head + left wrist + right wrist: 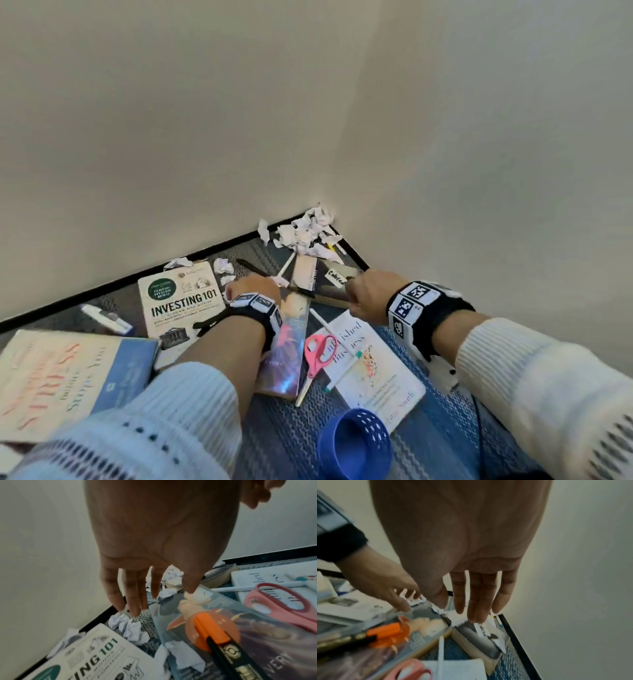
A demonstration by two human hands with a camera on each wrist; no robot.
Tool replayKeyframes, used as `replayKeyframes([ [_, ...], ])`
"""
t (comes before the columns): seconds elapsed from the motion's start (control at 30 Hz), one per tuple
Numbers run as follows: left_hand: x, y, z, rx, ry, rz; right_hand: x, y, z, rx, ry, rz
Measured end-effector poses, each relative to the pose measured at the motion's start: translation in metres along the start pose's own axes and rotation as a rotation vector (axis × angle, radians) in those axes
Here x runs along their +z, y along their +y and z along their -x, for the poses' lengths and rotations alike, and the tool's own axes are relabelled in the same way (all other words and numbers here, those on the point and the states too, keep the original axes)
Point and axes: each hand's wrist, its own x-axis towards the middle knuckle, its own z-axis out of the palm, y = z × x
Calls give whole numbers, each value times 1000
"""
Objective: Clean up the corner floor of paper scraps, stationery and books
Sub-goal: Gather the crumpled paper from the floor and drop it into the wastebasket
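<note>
Sleeves (164, 421) fill the near edge; beyond them your 2 hands reach over the clutter. Books (181, 301), pink scissors (317, 356) and paper scraps (308, 233) all lie on the corner floor. Left hand (255, 291) and right hand (366, 296) are released, fingers straight, holding nothing. Judged step: first pickup. Next, close on 1 scrap.

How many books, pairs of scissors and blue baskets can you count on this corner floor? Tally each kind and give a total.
Books: 5 plainly in view
Pink scissors: 1
Blue basket: 1
Total: 7
</note>
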Motion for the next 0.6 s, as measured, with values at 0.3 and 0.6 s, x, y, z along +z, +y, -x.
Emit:
replayKeyframes([
  [0.3, 40, 0, -24, 143, 211, 180, 85, 40, -91, 154, -4, -113],
  [0.6, 32, 1, -45, 156, 192, 218, 103, 37, -111, 116, 97, -59],
])
